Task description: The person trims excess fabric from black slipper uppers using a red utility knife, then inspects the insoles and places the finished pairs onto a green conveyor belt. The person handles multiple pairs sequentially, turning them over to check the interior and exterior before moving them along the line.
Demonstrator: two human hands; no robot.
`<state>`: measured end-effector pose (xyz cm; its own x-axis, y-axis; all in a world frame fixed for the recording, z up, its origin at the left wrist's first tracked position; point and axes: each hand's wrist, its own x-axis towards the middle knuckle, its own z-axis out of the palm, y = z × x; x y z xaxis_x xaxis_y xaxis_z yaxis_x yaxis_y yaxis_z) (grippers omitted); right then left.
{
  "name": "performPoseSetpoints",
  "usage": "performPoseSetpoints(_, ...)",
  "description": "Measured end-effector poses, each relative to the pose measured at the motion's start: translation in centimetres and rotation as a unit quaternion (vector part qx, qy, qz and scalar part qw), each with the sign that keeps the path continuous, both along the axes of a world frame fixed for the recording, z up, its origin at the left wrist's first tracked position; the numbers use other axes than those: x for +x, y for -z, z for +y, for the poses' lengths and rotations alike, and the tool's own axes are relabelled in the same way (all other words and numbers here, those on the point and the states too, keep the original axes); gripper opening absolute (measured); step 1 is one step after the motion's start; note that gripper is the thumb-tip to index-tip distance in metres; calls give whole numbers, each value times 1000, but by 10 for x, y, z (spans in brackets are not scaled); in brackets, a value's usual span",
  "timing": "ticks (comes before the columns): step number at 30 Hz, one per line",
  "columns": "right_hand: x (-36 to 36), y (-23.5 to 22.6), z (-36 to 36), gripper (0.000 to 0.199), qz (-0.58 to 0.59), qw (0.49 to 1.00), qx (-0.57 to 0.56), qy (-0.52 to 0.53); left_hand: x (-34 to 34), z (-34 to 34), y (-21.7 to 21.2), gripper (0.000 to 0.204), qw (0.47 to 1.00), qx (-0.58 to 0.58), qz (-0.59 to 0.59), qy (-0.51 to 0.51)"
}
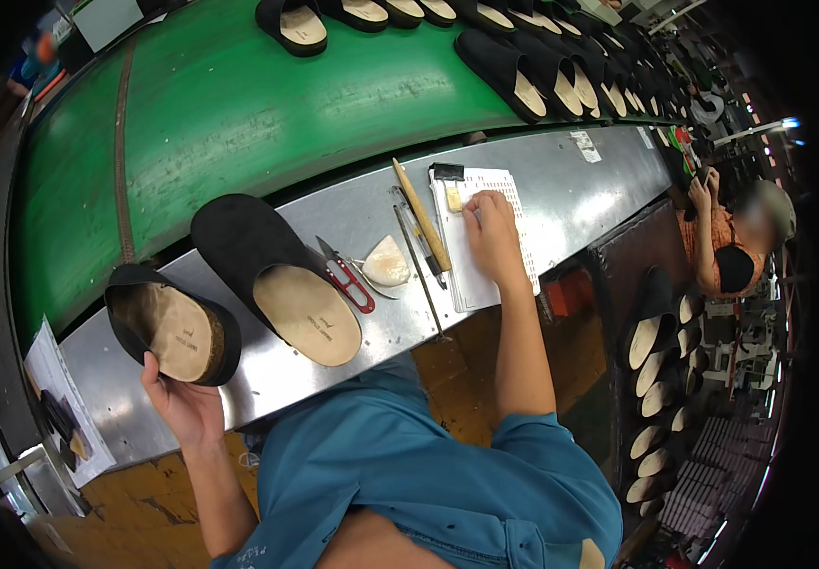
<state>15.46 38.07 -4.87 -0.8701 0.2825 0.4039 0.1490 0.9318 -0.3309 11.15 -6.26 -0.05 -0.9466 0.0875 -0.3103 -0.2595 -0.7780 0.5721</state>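
At the left end of the metal table, my left hand (185, 406) grips a black clog (177, 337) with a beige insole, its thumb over the rim. A second black clog (256, 256) lies beside it, pointing away from me. My right hand (493, 228) rests with curled fingers on a stack of printed sheets (474, 284); whatever may be under the fingertips is hidden. Close to those fingers are a black binder clip (447, 172) and a small yellowish block (454, 197). Left of the sheets lie a wooden stick (421, 213), a thin dark rod (418, 266), red-handled thread snips (347, 277) and a whitish lump (387, 261).
Beyond the table runs a green conveyor belt (210, 114), with rows of black clogs (523, 71) on its far and right parts. More clogs (656, 398) stand on a rack at the right. A co-worker (737, 237) sits farther right. Papers (68, 408) lie at the left edge.
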Motion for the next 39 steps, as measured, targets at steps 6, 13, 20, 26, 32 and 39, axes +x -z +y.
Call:
performPoseSetpoints(6, 17, -1, 4, 15, 22, 946, -320, 39, 0, -5, 0, 48, 999, 5, 26, 19)
performPoseSetpoints(13, -10, -21, 8, 16, -87, 986, -142, 19, -4, -2, 4, 49, 1000, -1, 7, 1)
performPoseSetpoints(20, -28, -39, 32, 15, -237, 940, -245, -10, 0, -1, 1, 48, 1000, -10, 12, 4)
performPoseSetpoints(26, -12, -37, 27, 14, -204, 944, -258, -23, 1, -7, 5, 50, 1000, 13, 13, 5)
performPoseSetpoints(32, -5, -72, -84, 12, -61, 885, -460, -37, 2, 12, -2, 50, 999, 36, 19, -4)
performPoseSetpoints(39, -6, -102, -232, 12, 29, 782, -511, -355, 11, 29, -33, 55, 996, 80, 32, 16)
